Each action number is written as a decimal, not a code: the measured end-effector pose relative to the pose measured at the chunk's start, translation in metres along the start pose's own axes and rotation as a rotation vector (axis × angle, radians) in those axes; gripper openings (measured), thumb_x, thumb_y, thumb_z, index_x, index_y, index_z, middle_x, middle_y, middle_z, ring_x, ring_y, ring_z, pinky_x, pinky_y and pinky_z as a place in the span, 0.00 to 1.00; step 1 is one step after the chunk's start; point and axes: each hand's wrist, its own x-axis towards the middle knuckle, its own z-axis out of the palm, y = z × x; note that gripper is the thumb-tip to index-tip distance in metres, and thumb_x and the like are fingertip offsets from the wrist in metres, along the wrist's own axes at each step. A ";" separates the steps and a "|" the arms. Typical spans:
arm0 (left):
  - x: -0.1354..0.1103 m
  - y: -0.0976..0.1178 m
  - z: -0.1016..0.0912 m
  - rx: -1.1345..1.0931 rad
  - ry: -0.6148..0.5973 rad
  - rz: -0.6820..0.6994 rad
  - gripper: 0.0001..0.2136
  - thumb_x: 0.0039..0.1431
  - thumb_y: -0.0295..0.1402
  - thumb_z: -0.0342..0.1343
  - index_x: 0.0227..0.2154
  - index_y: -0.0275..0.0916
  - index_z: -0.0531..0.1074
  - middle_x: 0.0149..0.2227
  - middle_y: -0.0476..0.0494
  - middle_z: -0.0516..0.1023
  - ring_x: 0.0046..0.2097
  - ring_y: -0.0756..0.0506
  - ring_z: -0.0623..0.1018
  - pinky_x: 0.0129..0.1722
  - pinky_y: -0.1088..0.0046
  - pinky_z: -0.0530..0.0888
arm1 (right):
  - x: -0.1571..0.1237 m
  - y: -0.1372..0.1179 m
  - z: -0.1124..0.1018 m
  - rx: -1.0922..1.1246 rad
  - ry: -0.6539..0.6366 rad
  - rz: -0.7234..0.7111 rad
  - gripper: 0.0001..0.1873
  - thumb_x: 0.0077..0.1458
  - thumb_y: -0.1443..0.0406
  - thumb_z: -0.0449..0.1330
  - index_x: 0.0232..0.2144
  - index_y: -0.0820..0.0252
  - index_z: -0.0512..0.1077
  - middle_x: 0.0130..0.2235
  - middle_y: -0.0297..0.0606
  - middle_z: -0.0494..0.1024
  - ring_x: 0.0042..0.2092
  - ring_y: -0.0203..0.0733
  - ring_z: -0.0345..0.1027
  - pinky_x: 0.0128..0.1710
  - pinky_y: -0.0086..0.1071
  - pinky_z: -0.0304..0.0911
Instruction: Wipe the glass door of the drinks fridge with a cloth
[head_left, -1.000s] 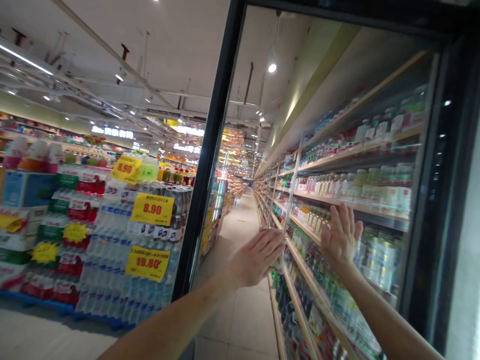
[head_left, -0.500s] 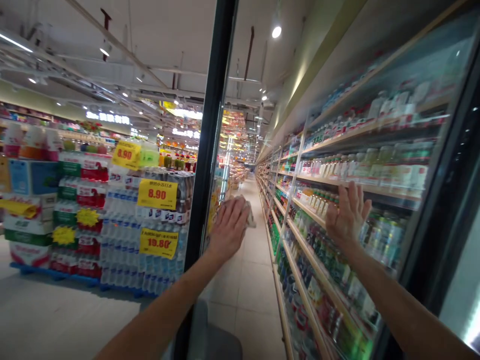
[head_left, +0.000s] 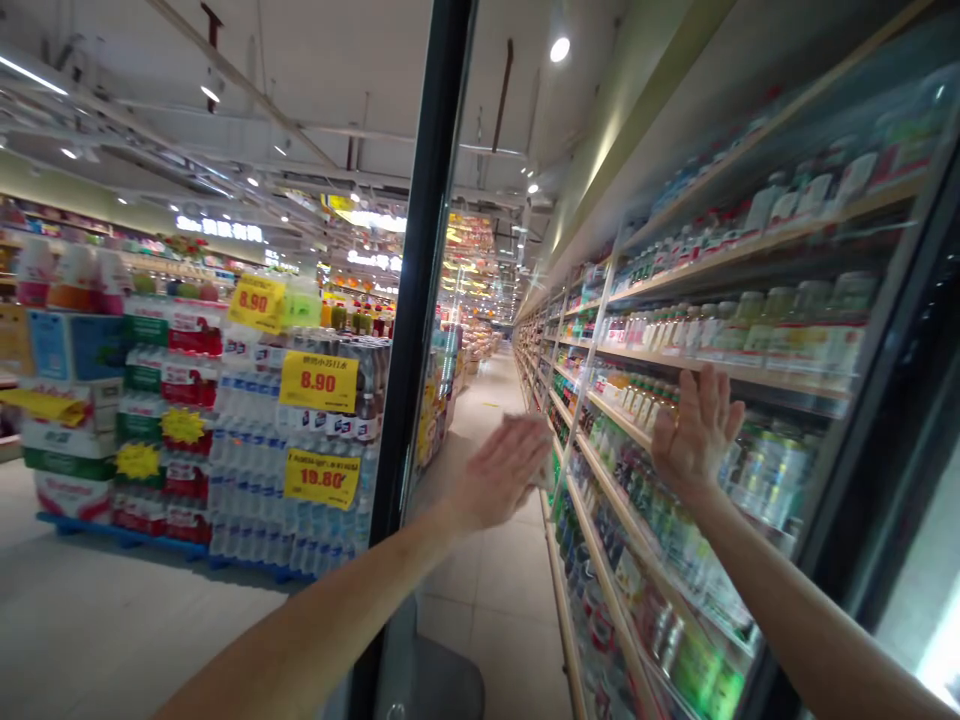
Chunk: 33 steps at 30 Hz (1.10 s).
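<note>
A tall glass door with a dark frame (head_left: 421,270) stands in front of me, and shelves of drinks show through or in its glass. My left hand (head_left: 496,482) lies over a light-coloured cloth (head_left: 543,472) against the pane, its fingers pointing up and right. The hand is blurred by motion, and only the cloth's edges stick out past the fingers. To the right, my right hand (head_left: 697,440) is open with fingers spread, palm toward the glass, and seems to rest on it. It holds nothing.
Stacked packs of bottled water (head_left: 251,480) with yellow price signs (head_left: 319,380) stand on a blue pallet (head_left: 124,530) to the left. Bottles line the long shelves (head_left: 720,360) on the right. Another dark door frame (head_left: 862,480) rises at the far right.
My left hand has slid to the right across the glass with the cloth, away from the door frame. My right hand has stayed nearly in place.
</note>
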 end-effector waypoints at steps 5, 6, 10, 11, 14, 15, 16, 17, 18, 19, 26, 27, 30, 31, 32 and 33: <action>0.022 -0.018 -0.006 -0.011 0.018 -0.005 0.24 0.62 0.36 0.44 0.60 0.34 0.54 0.65 0.39 0.52 0.66 0.42 0.45 0.64 0.61 0.50 | 0.000 0.000 0.001 0.003 0.041 -0.021 0.30 0.59 0.58 0.44 0.61 0.63 0.53 0.63 0.52 0.56 0.65 0.53 0.44 0.60 0.53 0.41; 0.028 -0.024 -0.008 0.008 0.062 -0.149 0.24 0.61 0.36 0.45 0.59 0.33 0.55 0.65 0.37 0.51 0.67 0.41 0.44 0.64 0.59 0.51 | 0.000 0.000 0.001 0.001 0.044 -0.019 0.30 0.59 0.58 0.44 0.61 0.63 0.53 0.62 0.52 0.56 0.65 0.53 0.45 0.60 0.52 0.41; 0.028 -0.023 -0.008 -0.005 0.030 -0.089 0.26 0.60 0.35 0.47 0.60 0.31 0.54 0.65 0.34 0.50 0.67 0.40 0.43 0.64 0.56 0.51 | 0.000 -0.001 0.001 0.007 0.045 -0.005 0.30 0.59 0.58 0.44 0.61 0.63 0.54 0.62 0.52 0.57 0.64 0.53 0.46 0.60 0.53 0.42; 0.023 -0.018 -0.006 -0.034 -0.025 0.088 0.26 0.60 0.35 0.47 0.60 0.33 0.54 0.65 0.36 0.51 0.66 0.41 0.45 0.64 0.59 0.51 | 0.000 -0.002 0.001 0.012 0.045 -0.004 0.30 0.59 0.58 0.44 0.61 0.63 0.54 0.62 0.52 0.57 0.65 0.53 0.46 0.60 0.53 0.42; 0.015 -0.011 -0.004 -0.081 -0.122 0.362 0.24 0.60 0.35 0.46 0.60 0.37 0.55 0.64 0.43 0.53 0.66 0.46 0.49 0.64 0.64 0.51 | 0.000 -0.001 0.002 0.025 0.048 -0.005 0.29 0.59 0.59 0.45 0.61 0.61 0.54 0.62 0.51 0.56 0.64 0.53 0.45 0.60 0.53 0.41; 0.018 -0.012 -0.005 -0.072 -0.111 0.297 0.24 0.61 0.35 0.46 0.60 0.37 0.55 0.64 0.43 0.54 0.66 0.46 0.49 0.64 0.63 0.51 | 0.000 -0.001 0.002 0.026 0.047 -0.004 0.29 0.58 0.59 0.45 0.61 0.61 0.53 0.62 0.50 0.56 0.64 0.53 0.46 0.60 0.53 0.41; 0.023 -0.015 -0.007 -0.054 -0.087 0.172 0.24 0.61 0.35 0.46 0.60 0.36 0.55 0.64 0.42 0.54 0.66 0.44 0.49 0.64 0.61 0.52 | 0.000 0.000 0.002 0.026 0.048 -0.001 0.30 0.58 0.59 0.45 0.61 0.60 0.54 0.62 0.50 0.57 0.64 0.53 0.46 0.60 0.53 0.42; 0.030 -0.019 -0.009 -0.031 -0.053 0.023 0.25 0.61 0.35 0.46 0.60 0.35 0.54 0.64 0.40 0.53 0.66 0.43 0.48 0.64 0.58 0.52 | 0.000 0.000 0.002 0.024 0.050 0.002 0.30 0.58 0.59 0.45 0.61 0.60 0.54 0.62 0.50 0.57 0.64 0.53 0.46 0.60 0.53 0.42; 0.038 -0.021 -0.010 -0.011 -0.021 -0.103 0.25 0.61 0.35 0.46 0.60 0.34 0.54 0.64 0.37 0.52 0.66 0.41 0.47 0.63 0.56 0.52 | 0.000 0.000 0.002 0.021 0.049 0.004 0.30 0.58 0.59 0.45 0.61 0.60 0.54 0.62 0.50 0.57 0.64 0.53 0.46 0.60 0.53 0.42; 0.045 -0.020 -0.011 -0.002 0.000 -0.161 0.26 0.61 0.35 0.46 0.60 0.32 0.54 0.64 0.35 0.52 0.66 0.40 0.47 0.63 0.55 0.52 | 0.000 0.000 0.002 0.018 0.048 0.007 0.30 0.58 0.59 0.44 0.61 0.60 0.54 0.62 0.50 0.57 0.64 0.53 0.46 0.60 0.53 0.43; 0.072 -0.003 -0.002 -0.076 -0.047 0.273 0.24 0.61 0.36 0.45 0.59 0.34 0.57 0.64 0.42 0.53 0.66 0.43 0.51 0.65 0.62 0.49 | 0.000 -0.002 -0.001 0.016 0.063 -0.012 0.28 0.59 0.60 0.45 0.60 0.62 0.56 0.62 0.51 0.59 0.64 0.52 0.48 0.60 0.52 0.44; 0.080 -0.006 -0.004 -0.060 -0.030 0.180 0.24 0.61 0.37 0.45 0.59 0.33 0.56 0.65 0.41 0.52 0.66 0.42 0.50 0.65 0.61 0.49 | 0.000 -0.002 -0.001 0.016 0.066 -0.012 0.28 0.59 0.60 0.45 0.60 0.62 0.56 0.62 0.50 0.59 0.64 0.52 0.48 0.60 0.51 0.44; 0.098 -0.012 -0.010 -0.018 0.025 -0.064 0.26 0.61 0.38 0.46 0.59 0.32 0.55 0.65 0.37 0.50 0.66 0.39 0.47 0.64 0.57 0.50 | -0.001 -0.001 0.000 0.022 0.071 -0.009 0.28 0.59 0.61 0.45 0.60 0.61 0.56 0.62 0.50 0.58 0.64 0.52 0.48 0.60 0.51 0.44; 0.099 -0.010 -0.010 -0.015 0.026 -0.060 0.26 0.60 0.38 0.47 0.59 0.31 0.55 0.65 0.37 0.50 0.66 0.38 0.47 0.64 0.56 0.49 | -0.002 -0.001 0.001 0.027 0.076 -0.011 0.28 0.59 0.61 0.45 0.60 0.60 0.56 0.62 0.49 0.58 0.64 0.52 0.48 0.60 0.52 0.44; 0.099 -0.006 -0.009 -0.019 0.018 -0.005 0.26 0.60 0.38 0.47 0.59 0.31 0.56 0.65 0.37 0.51 0.66 0.38 0.48 0.64 0.57 0.48 | -0.002 0.000 0.001 0.032 0.081 -0.014 0.28 0.59 0.61 0.45 0.60 0.60 0.56 0.62 0.49 0.58 0.64 0.52 0.48 0.60 0.52 0.44; 0.096 -0.001 -0.007 -0.029 0.000 0.087 0.25 0.61 0.37 0.46 0.59 0.31 0.56 0.65 0.38 0.52 0.66 0.39 0.49 0.65 0.58 0.48 | -0.002 0.000 0.002 0.037 0.085 -0.018 0.28 0.58 0.62 0.45 0.61 0.60 0.56 0.62 0.49 0.57 0.64 0.52 0.48 0.60 0.52 0.44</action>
